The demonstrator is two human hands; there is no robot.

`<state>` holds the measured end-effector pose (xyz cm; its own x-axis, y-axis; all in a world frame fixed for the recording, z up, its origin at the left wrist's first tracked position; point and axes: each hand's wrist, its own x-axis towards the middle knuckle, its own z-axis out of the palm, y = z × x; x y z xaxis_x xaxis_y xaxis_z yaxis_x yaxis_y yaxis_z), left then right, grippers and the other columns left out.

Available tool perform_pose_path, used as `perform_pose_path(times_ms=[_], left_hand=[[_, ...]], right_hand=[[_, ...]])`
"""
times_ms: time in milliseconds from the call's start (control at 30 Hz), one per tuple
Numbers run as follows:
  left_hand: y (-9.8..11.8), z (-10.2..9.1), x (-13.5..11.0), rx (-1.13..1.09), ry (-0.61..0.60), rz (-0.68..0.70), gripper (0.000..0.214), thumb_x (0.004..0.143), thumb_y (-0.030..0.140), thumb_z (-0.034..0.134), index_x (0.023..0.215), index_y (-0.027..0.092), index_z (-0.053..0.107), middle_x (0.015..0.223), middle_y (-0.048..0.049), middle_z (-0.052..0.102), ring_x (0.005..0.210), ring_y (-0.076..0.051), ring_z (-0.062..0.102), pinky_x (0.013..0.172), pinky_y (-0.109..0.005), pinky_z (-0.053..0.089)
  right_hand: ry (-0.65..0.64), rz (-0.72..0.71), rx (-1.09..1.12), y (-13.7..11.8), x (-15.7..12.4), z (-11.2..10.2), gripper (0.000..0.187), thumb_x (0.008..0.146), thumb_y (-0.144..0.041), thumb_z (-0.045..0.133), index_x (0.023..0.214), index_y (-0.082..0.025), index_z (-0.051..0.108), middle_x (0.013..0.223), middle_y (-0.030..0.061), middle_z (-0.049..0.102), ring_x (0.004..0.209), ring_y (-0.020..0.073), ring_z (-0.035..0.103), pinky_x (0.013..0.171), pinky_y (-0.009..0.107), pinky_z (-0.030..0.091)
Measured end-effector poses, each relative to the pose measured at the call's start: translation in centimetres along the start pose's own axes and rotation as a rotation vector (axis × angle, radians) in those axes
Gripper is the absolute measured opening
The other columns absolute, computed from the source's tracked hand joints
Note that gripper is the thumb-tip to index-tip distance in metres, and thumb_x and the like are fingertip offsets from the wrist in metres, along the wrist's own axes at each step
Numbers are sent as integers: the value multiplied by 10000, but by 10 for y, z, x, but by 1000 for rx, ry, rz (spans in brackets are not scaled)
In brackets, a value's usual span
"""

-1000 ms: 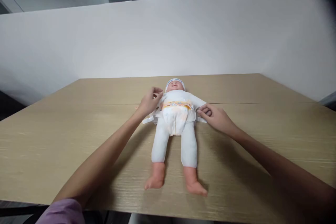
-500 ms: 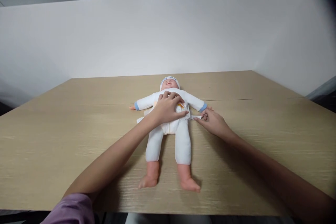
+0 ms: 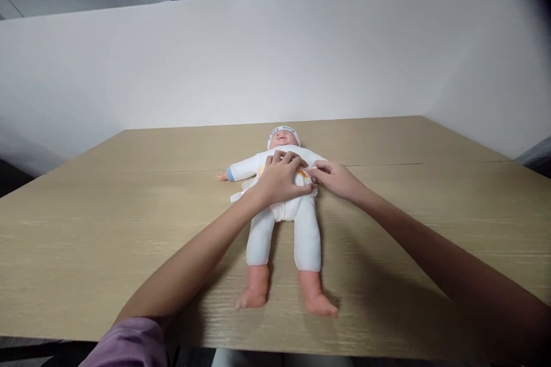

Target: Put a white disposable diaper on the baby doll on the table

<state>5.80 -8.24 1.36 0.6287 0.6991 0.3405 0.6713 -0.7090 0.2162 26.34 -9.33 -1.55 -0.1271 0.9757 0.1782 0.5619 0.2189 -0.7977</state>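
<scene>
Lying face-up on the table (image 3: 99, 229), the doll (image 3: 307, 238) is set feet near, head far. Loose strip (image 3: 236, 197) is splayed at left. Diaper (image 3: 286, 210) is covered by the left hand (image 3: 284, 179), open, fingers spread. White tab (image 3: 313, 169) is pinched by the right hand (image 3: 334, 178) at diaper's right side. Far edge is backed by white partition (image 3: 275, 57).

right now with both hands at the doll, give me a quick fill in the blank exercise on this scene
The doll lies on its ____ on the table.
The hand spread over the diaper is the person's ____ one.
The doll's one visible cuff is coloured ____.
The person's sleeve at the bottom of the picture is coloured ____.

Missing words: back; left; blue; purple.
</scene>
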Motion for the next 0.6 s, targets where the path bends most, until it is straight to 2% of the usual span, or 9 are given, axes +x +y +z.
perform_pose_path(times_ms=[100,200,267,333,433,500,600], left_hand=[[1,1,0,-34,-8,-25,402,852,473,738,1155,238,616,1263,-74,651,1210,-358,485,1036,-535,422],[-1,0,1,-84,-30,-40,409,836,471,759,1141,239,618,1274,-79,651,1225,-370,476,1028,-545,433],[-6,-5,3,-141,-64,-38,471,814,483,786,1185,244,622,1320,-80,648,1271,-386,458,1056,-560,426],[-16,-12,3,-240,-137,-16,604,786,492,820,1295,256,597,1394,-78,628,1347,-391,434,1093,-554,424],[-39,-22,1,-462,-226,80,765,824,508,803,1481,281,483,1507,-74,575,1431,-334,445,1142,-479,435],[-53,-22,-5,-518,-184,104,723,879,518,757,1506,296,475,1538,-70,555,1437,-302,472,1171,-453,420],[-63,-16,-17,-454,-93,69,633,929,530,699,1493,311,510,1567,-56,535,1468,-302,436,1230,-478,344]], right_hand=[[19,-11,-66,-11,7,18,375,936,-507,569,685,-231,527,639,-28,557,630,164,489,589,301,357],[116,-55,-39,-13,-2,30,279,953,-475,581,811,-234,579,773,1,645,716,187,573,653,317,445],[210,-160,-8,-12,-16,33,227,971,-454,594,975,-230,626,953,47,700,848,217,637,772,351,522],[268,-304,-24,-11,-32,35,248,1017,-417,559,1155,-230,647,1169,92,699,1072,253,654,967,411,534],[211,-459,-145,-8,-50,35,406,1074,-389,482,1452,-259,555,1480,103,581,1412,279,502,1218,496,381],[149,-491,-227,-4,-56,37,517,1086,-401,455,1587,-277,424,1594,96,491,1502,288,413,1259,531,326],[112,-496,-265,3,-56,40,566,1099,-419,410,1644,-289,332,1654,88,428,1535,293,371,1261,558,318]])
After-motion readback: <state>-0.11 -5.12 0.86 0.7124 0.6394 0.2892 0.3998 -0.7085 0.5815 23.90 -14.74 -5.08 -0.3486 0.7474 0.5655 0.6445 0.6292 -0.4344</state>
